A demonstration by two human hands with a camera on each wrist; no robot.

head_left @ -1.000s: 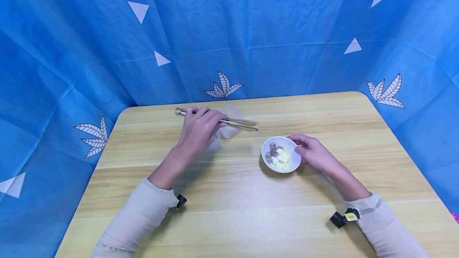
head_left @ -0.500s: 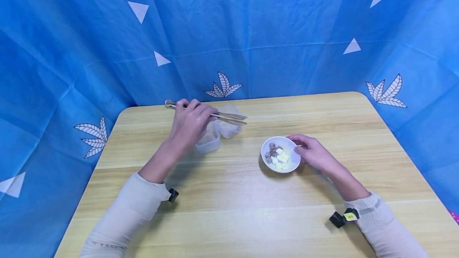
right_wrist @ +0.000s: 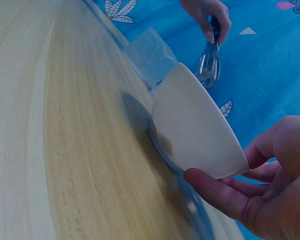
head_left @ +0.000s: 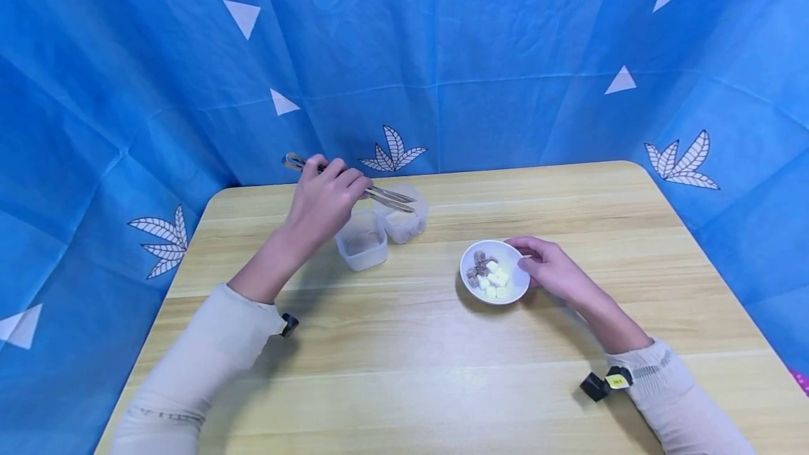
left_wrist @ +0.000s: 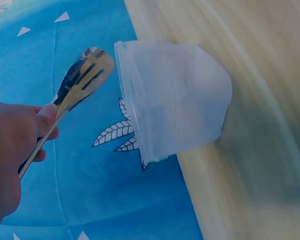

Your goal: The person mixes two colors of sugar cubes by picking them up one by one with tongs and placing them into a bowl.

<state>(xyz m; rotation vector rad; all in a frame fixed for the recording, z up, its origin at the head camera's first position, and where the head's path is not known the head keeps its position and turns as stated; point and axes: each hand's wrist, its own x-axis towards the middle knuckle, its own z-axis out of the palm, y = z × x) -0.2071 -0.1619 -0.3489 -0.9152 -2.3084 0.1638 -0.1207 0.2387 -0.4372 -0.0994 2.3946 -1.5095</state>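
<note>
My left hand (head_left: 322, 199) grips a pair of metal tongs (head_left: 393, 198) near the middle, their slotted tips close together over the rear plastic container (head_left: 413, 230). Nothing shows between the tips in the left wrist view, where the tongs (left_wrist: 85, 77) point toward a translucent container wall. A second translucent container (head_left: 365, 260) stands just in front of the left hand. At the right, my right hand (head_left: 548, 267) holds a white bowl (head_left: 520, 288) by its side, thumb and fingers at the rim. Inside the bowl lie several white cubes (head_left: 495, 281) and several brown cubes (head_left: 474, 274).
All of this is on a wood-grain table (head_left: 417, 371). A blue patterned curtain (head_left: 505, 90) hangs behind its far edge and down both sides. Each wrist carries a small black camera, such as the right wrist camera (head_left: 595, 386).
My left hand has moved left and back with the tongs, from between the containers and the bowl to over the rear container, uncovering the front container. The right hand and bowl stay in place.
</note>
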